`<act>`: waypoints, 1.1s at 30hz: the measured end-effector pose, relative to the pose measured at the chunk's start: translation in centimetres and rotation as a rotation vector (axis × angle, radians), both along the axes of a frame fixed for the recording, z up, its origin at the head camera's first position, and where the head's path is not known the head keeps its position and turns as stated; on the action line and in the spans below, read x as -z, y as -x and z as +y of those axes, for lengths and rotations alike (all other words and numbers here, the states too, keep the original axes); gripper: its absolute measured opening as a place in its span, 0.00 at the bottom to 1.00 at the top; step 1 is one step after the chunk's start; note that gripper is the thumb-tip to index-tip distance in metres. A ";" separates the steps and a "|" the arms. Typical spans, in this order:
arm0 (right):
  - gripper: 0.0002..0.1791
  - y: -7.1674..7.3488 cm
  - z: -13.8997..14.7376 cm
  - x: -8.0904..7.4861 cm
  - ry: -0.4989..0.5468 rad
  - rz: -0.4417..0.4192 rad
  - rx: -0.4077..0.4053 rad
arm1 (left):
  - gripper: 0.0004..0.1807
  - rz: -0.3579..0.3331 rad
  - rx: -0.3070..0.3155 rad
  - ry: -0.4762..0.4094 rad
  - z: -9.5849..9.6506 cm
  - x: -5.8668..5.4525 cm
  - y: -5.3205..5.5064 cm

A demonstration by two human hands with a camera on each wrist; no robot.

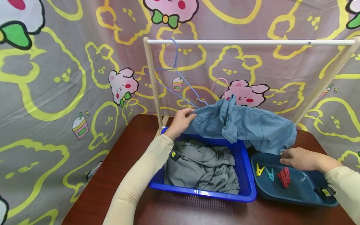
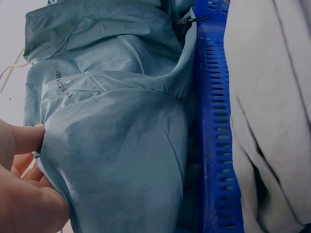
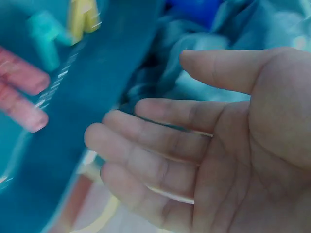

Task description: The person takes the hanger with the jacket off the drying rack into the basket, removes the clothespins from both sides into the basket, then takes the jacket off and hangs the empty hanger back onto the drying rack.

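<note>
A blue zip jacket [image 1: 247,122] is spread behind and over the far side of the blue basket, with a pink hanger hook [image 1: 220,82] rising from behind it. My left hand [image 1: 181,120] pinches its left edge between thumb and fingers; in the left wrist view small dark lettering and a zipper pull [image 2: 183,21] show on the cloth. My right hand [image 1: 299,159] is beside the jacket's right end, over the dark teal tray [image 1: 302,190]. Seen in the right wrist view, its fingers [image 3: 160,141] are extended, the palm holding nothing.
Grey clothing [image 1: 201,168] fills the blue basket [image 1: 247,175]. Yellow, teal and red clothespins [image 1: 284,177] lie in the tray. A blue hanger [image 1: 175,67] hangs on the white rail [image 1: 239,42] of a wooden-legged rack. Patterned cloth [image 1: 62,75] surrounds the brown table [image 1: 112,175].
</note>
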State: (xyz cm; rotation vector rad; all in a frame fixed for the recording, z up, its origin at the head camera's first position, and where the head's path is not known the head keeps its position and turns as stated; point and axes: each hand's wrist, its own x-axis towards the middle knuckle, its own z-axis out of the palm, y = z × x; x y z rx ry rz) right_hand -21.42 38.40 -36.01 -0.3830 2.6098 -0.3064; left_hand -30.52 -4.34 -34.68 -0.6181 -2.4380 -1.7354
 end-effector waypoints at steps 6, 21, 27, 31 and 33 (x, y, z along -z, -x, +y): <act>0.13 -1.3 -3.4 -2.9 0.039 0.079 -0.059 | 0.11 0.015 -0.003 -0.001 -0.1 0.1 -0.2; 0.16 -0.7 -9.9 -6.9 0.268 1.106 0.095 | 0.11 0.028 -0.007 -0.015 0.0 -0.1 -0.7; 0.17 0.8 -11.8 -7.1 0.316 1.178 0.113 | 0.10 0.032 -0.016 -0.019 0.1 0.1 -0.9; 0.21 1.8 -12.6 -7.2 0.306 1.092 0.128 | 0.10 0.034 -0.014 -0.031 0.2 0.0 -1.0; 0.23 2.3 -12.9 -7.3 0.314 1.023 0.123 | 0.10 0.034 -0.013 -0.034 0.2 0.0 -1.0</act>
